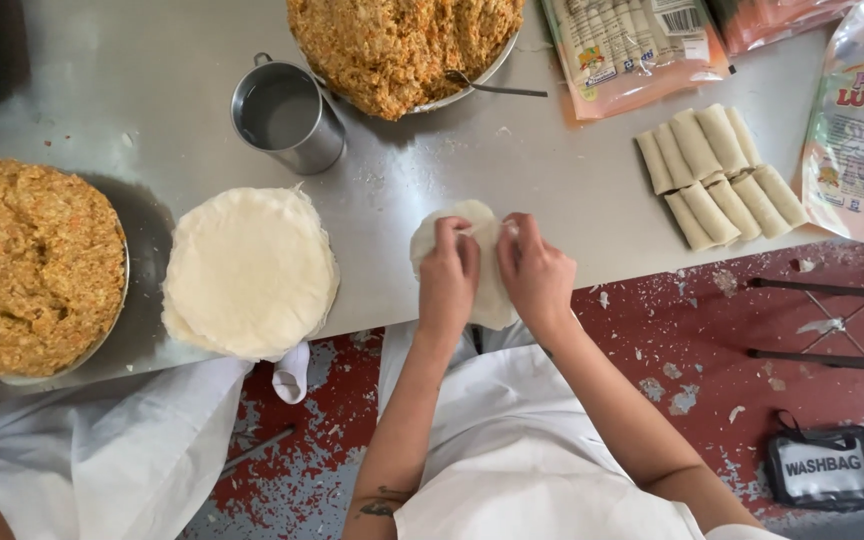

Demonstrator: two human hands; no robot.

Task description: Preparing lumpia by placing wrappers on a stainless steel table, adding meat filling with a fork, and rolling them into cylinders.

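Pinching wrapper (487,290) at frame centre, table edge: left hand (449,278) and right hand (535,275), fingers curled, side by side. Wrapper stack (250,270) left; cup (287,115) upper left; filling bowls (32,265) far left and top. Rolls (717,175) upper right, packets beside. Nothing blocks hands.
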